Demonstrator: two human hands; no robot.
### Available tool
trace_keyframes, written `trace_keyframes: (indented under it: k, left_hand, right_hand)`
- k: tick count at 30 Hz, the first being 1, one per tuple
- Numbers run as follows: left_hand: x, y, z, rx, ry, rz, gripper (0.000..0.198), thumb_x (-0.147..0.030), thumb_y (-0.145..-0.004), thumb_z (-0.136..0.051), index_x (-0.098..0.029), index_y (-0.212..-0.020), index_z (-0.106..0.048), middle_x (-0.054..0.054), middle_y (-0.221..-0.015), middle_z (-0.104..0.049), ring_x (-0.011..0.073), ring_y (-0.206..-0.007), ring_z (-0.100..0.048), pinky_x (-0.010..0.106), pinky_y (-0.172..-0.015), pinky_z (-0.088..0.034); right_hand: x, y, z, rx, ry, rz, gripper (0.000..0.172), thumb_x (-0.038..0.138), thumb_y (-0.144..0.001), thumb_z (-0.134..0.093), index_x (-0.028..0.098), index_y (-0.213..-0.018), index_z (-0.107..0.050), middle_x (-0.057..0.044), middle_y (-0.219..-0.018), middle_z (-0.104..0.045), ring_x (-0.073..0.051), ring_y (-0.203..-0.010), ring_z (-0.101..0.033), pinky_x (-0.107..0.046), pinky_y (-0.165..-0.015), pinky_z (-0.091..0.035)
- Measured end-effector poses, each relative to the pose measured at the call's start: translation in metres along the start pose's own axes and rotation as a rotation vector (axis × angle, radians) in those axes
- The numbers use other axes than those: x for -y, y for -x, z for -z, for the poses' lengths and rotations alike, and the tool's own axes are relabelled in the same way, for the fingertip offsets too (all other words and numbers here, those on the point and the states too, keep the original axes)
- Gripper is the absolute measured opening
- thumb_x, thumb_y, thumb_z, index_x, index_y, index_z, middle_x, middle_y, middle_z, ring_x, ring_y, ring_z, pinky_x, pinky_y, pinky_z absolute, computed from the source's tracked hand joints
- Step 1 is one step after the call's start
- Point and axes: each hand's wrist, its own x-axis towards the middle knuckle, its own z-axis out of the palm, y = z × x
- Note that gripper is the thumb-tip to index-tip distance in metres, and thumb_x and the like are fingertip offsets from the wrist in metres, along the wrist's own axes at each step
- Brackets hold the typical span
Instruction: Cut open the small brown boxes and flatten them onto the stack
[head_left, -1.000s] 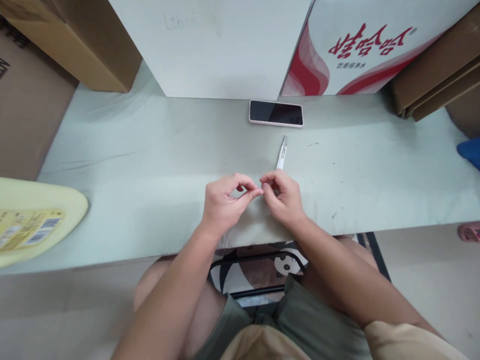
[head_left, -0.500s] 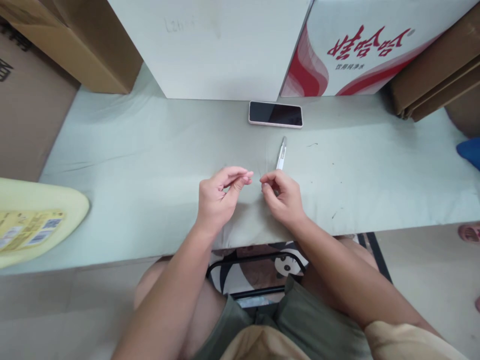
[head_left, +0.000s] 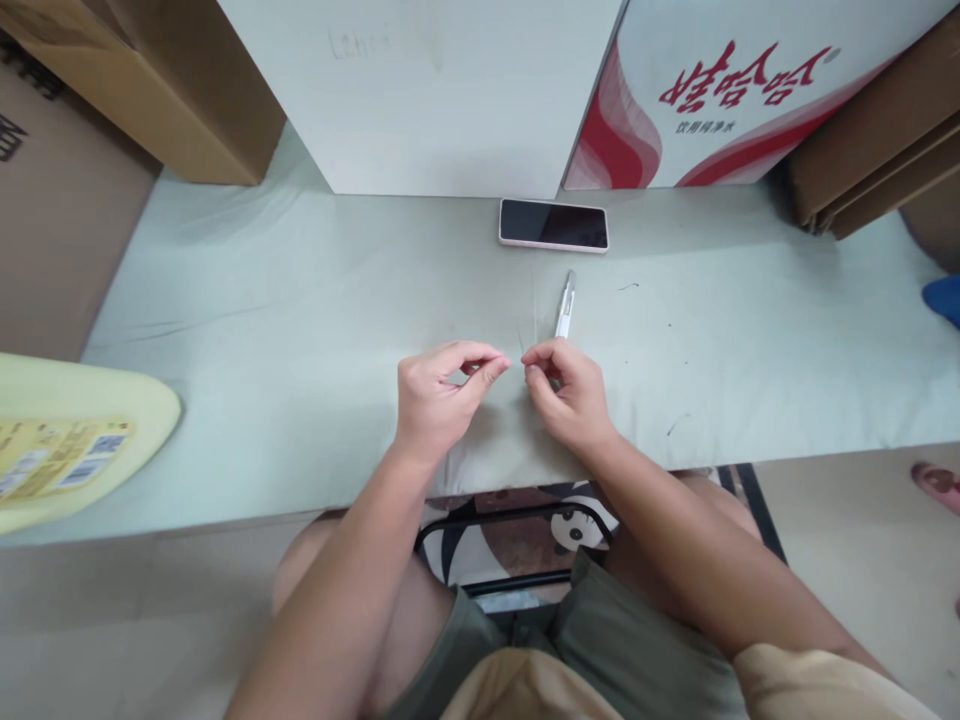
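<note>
Over the front part of the cloth-covered table, my left hand [head_left: 450,390] has its thumb and forefinger pinched together, pointing right. Facing it across a narrow gap, my right hand [head_left: 566,390] is curled with thumb and fingertips pressed together. Whatever either pinch holds is too small to make out; faint thin lines show just above the fingertips. Right behind my right hand lies a slim white tool with a metal-looking tip [head_left: 567,303], perhaps a small cutter, its near end close to my knuckles. A phone in a pale pink case [head_left: 553,226] lies farther back.
A white box [head_left: 450,120] and a red-and-white carton [head_left: 697,130] stand along the back. Brown cardboard [head_left: 877,140] leans at right, a brown box [head_left: 202,110] at left. A yellow-green bottle [head_left: 142,410] is at the left edge. Dark thread bits [head_left: 679,423] lie at right.
My left thumb and forefinger have closed into a tighter pinch, and the fingertips have come slightly nearer my right hand. My right hand has barely moved.
</note>
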Motion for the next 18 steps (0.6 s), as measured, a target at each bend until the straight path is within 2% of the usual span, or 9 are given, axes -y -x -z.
trace_keyframes:
  k: [5, 9, 16, 18]
  left_hand:
    - [0.0027, 0.0013, -0.0022, -0.024, 0.043, 0.010, 0.007, -0.027, -0.088, -0.085, -0.022, -0.082, -0.086, 0.002, -0.079, -0.084, 0.0133, -0.061, -0.075, 0.022, -0.062, -0.062]
    - [0.0028, 0.0027, -0.0021, -0.015, 0.084, 0.023, 0.006, -0.027, -0.089, -0.085, -0.024, -0.087, -0.089, 0.004, -0.088, -0.086, 0.0174, -0.072, -0.082, 0.024, -0.067, -0.066]
    - [0.0033, 0.0036, 0.0017, 0.006, 0.038, 0.117, 0.028, -0.042, -0.102, -0.069, -0.021, -0.104, -0.087, 0.006, -0.093, -0.087, 0.0183, -0.078, -0.084, 0.027, -0.075, -0.068]
    - [0.0044, 0.0034, 0.0016, 0.009, 0.056, 0.116, 0.028, -0.041, -0.102, -0.069, -0.021, -0.105, -0.087, 0.007, -0.097, -0.087, 0.0183, -0.079, -0.084, 0.027, -0.076, -0.068]
  right_hand:
    - [0.0003, -0.0002, -0.0003, -0.018, 0.019, 0.040, 0.011, 0.019, -0.091, -0.053, 0.022, -0.088, -0.064, 0.001, -0.074, -0.065, -0.012, -0.062, -0.057, -0.027, -0.060, -0.047]
    - [0.0004, -0.0001, -0.0010, -0.031, 0.009, 0.063, 0.012, 0.018, -0.091, -0.053, 0.022, -0.088, -0.064, 0.001, -0.073, -0.065, -0.012, -0.062, -0.057, -0.026, -0.060, -0.046]
    - [0.0006, -0.0008, -0.0002, -0.018, 0.007, 0.059, 0.012, 0.018, -0.091, -0.053, 0.022, -0.088, -0.063, 0.001, -0.072, -0.064, -0.012, -0.062, -0.058, -0.027, -0.061, -0.046]
    - [0.0005, -0.0006, -0.0003, -0.019, 0.009, 0.054, 0.011, 0.018, -0.091, -0.053, 0.022, -0.088, -0.063, 0.001, -0.073, -0.064, -0.012, -0.063, -0.058, -0.027, -0.061, -0.046]
